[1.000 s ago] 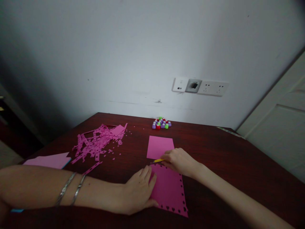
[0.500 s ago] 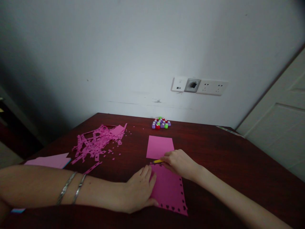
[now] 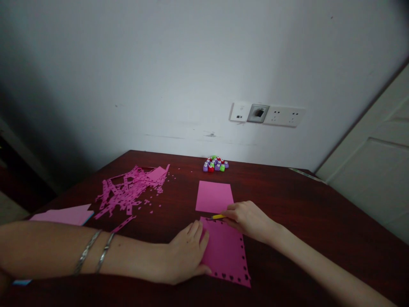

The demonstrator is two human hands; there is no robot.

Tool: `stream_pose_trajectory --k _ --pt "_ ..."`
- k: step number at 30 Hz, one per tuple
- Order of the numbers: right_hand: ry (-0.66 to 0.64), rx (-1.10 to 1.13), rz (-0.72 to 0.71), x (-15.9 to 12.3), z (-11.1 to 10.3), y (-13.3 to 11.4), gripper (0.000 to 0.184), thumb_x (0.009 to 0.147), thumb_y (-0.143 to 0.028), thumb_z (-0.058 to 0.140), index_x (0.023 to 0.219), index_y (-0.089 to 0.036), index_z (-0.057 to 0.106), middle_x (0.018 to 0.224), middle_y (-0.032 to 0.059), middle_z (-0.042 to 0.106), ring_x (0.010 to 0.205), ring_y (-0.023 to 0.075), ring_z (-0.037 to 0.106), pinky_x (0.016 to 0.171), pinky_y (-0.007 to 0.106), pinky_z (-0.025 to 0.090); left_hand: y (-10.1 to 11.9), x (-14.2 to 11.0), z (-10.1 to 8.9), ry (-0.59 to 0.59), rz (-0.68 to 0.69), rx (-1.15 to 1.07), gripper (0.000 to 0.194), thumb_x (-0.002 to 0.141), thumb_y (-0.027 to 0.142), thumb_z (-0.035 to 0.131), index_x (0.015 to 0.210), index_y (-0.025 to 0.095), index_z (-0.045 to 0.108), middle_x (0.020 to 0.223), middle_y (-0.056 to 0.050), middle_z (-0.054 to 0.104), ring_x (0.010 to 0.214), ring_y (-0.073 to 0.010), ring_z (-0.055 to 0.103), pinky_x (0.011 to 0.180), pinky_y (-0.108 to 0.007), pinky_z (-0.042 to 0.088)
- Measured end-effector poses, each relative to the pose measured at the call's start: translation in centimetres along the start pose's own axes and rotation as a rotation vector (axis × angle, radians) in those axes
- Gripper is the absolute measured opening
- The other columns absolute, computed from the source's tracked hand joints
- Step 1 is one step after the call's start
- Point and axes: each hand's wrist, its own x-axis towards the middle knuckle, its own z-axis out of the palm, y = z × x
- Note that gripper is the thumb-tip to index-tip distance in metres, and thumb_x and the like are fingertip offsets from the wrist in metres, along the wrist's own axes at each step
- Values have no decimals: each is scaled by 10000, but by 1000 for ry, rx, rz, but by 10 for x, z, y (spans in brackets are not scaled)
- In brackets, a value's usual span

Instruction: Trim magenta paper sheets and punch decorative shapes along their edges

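My left hand (image 3: 187, 258) lies flat with fingers stretched out, pressing on the left side of a pink sheet (image 3: 223, 249). The sheet has small dark punched shapes along its right, lower and upper edges. My right hand (image 3: 249, 219) is closed around a slim yellow utility knife (image 3: 218, 216), whose dark tip points left along the sheet's top edge. Part of the knife is hidden by my fingers. Just beyond it lies a plain lighter pink paper square (image 3: 214, 196), its lower right corner near my right hand.
At the left is a heap of punched pink paper strips (image 3: 128, 192) with scattered tiny bits. Pink sheets (image 3: 65, 214) lie partly behind my left forearm. Several small coloured craft punches (image 3: 216, 165) stand by the wall, below the sockets (image 3: 281, 116).
My right hand has moved the utility knife slightly to the right along the sheet's top edge. My left hand stays in place on the sheet.
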Motion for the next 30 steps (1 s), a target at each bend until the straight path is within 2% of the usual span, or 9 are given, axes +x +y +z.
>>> stream_pose_trajectory --k 4,9,17,24,30 --pt "-1 18 16 -7 -1 3 197 887 -267 469 912 -195 651 714 16 633 593 109 551 496 235 247 0 0 -3 -14 0 -21 750 818 598 370 1268 0 413 1303 -268 409 1232 -361 349 991 -452 284" --pt "-7 52 30 -14 -4 5 239 901 -279 438 924 -187 658 707 23 629 607 110 558 507 220 277 1 0 -6 -12 -21 -11 753 802 592 417 1263 -4 423 1294 -284 410 1219 -366 368 986 -457 290" --pt "-3 58 34 -25 -5 10 192 879 -246 472 893 -194 657 716 5 631 598 103 554 501 224 273 1 1 -9 -47 -8 -36 743 816 586 398 1274 1 410 1309 -270 401 1239 -355 346 995 -450 285" --pt "-20 77 56 -39 -2 16 213 880 -246 475 1014 -222 638 770 12 646 654 121 590 530 222 326 0 1 -4 -32 2 -41 733 823 583 385 1274 5 411 1301 -259 418 1246 -356 334 1000 -458 276" --pt "-33 83 112 -51 -6 18 241 890 -246 455 1052 -241 633 764 14 648 665 131 612 557 221 381 1 0 -9 -57 -16 -63 719 821 570 404 1279 15 406 1317 -255 401 1254 -351 324 1004 -451 276"
